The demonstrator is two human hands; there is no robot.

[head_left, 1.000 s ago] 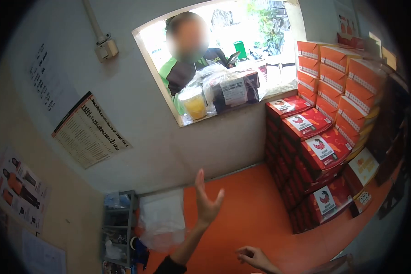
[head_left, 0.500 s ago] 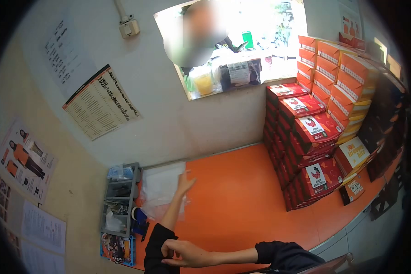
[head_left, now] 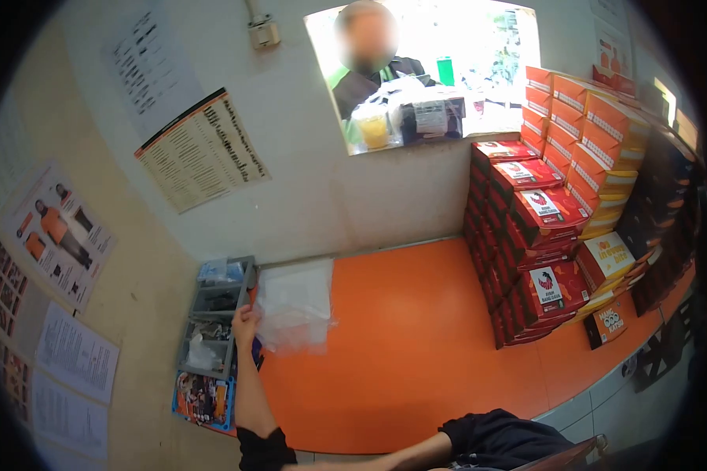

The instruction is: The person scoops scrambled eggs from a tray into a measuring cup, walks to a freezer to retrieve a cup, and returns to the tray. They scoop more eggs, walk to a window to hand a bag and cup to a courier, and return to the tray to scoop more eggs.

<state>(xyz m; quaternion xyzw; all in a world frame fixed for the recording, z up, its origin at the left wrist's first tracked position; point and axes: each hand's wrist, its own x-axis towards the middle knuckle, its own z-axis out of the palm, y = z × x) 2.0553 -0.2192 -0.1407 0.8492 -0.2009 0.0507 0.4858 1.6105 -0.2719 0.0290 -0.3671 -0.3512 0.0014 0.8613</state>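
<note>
My left hand (head_left: 245, 325) is at the right edge of a grey compartment organizer (head_left: 250, 276), its fingers curled together. What they hold, if anything, I cannot make out. Just right of the fingers, clear plastic bags (head_left: 294, 306) lie in a flat stack on the orange tabletop (head_left: 401, 337). Dark and blue items behind my left wrist are mostly covered. My right forearm (head_left: 416, 454) crosses the bottom edge toward my left sleeve, and the right hand is out of the frame.
A blue-rimmed tray of small items (head_left: 204, 399) sits before the organizer. Tall stacks of red boxes (head_left: 546, 208) and orange boxes (head_left: 601, 129) fill the right side. Beyond the window opening, a person (head_left: 361, 78) stands behind a bagged yellow drink (head_left: 373, 132) on the ledge.
My left hand has moved from above the plastic bags leftward to the organizer's edge, its fingers now curled. My right hand has dropped out of view. The camera view has shifted.
</note>
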